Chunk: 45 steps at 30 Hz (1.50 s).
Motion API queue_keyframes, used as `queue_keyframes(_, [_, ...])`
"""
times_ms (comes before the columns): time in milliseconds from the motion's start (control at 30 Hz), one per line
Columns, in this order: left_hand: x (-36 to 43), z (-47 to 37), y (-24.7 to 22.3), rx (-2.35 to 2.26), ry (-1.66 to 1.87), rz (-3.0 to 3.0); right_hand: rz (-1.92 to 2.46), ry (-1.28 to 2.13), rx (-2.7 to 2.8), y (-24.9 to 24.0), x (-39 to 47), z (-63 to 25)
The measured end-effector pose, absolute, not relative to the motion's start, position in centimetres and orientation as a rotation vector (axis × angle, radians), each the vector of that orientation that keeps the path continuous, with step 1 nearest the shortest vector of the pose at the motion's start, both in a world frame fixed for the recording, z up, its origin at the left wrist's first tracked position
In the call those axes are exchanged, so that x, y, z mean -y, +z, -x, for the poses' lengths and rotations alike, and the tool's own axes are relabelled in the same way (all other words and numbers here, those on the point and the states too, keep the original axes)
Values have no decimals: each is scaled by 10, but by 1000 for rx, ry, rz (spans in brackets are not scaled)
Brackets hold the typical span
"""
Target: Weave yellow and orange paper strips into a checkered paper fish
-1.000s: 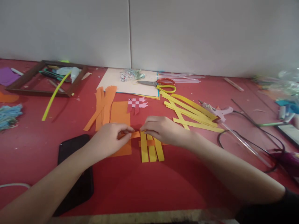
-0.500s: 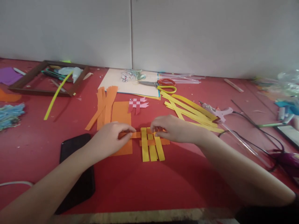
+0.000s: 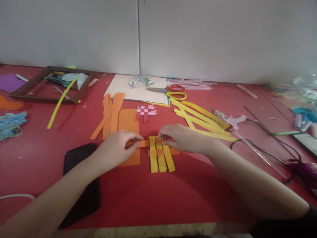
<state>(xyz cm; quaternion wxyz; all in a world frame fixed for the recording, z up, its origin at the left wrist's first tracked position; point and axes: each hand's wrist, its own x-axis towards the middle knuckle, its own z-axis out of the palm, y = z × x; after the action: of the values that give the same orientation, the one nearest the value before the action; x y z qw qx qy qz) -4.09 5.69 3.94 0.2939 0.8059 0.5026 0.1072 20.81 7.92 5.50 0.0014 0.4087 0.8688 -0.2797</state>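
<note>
Three yellow paper strips [image 3: 153, 158] lie lengthwise on the red table, interlaced with orange crosswise strips. My left hand [image 3: 123, 145] pinches the upper orange strip [image 3: 143, 143] left of the yellow ones. At the top right of the weave is my right hand [image 3: 174, 137], its fingers curled together over the strips; its fingertips partly hide what they grip. The lower orange strip [image 3: 160, 152] crosses the yellow strips. An orange sheet [image 3: 128, 120] lies partly under my left hand.
Behind are loose orange strips [image 3: 116, 109], a pink checkered paper fish [image 3: 146, 111], scissors [image 3: 177, 92] and yellow strips [image 3: 198, 115]. A glue gun [image 3: 231, 121] with a cord lies right. A black phone [image 3: 83, 185] sits under my left forearm. A wooden frame [image 3: 29, 83] stands back left.
My right hand has shifted very slightly left over the weave. My left hand and the paper strips look nearly the same, with a slight shift of the whole view.
</note>
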Motion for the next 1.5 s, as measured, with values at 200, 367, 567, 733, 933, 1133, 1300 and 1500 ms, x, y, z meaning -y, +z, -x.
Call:
queue_keyframes(200, [-57,41,38,-1334,286,-2139,-1281,-873,-2687,55,-80,-206])
queue_keyframes(367, [-57,41,36,-1325,303,-2152,-1254,-767,-2695,60,-76,-205])
queue_keyframes(567, [-57,41,37,-1331,318,-2138,-1157,-643,-2731,64,-69,-205])
queue_keyframes(733, [-57,42,34,-1325,306,-2168,-1234,-670,-2693,64,-69,-206])
queue_keyframes(933, [-55,43,34,-1356,332,-2417,-1317,-566,-2816,70,-66,-219])
queue_keyframes(1133, [-49,29,30,-1161,546,-2785,-1403,-543,-2760,71,-67,-221])
queue_keyframes(1300, [-43,21,21,-899,468,-2868,-1357,-586,-2673,68,-65,-212])
queue_keyframes(1500, [-41,19,20,-931,463,-2825,-1364,-597,-2606,67,-63,-210])
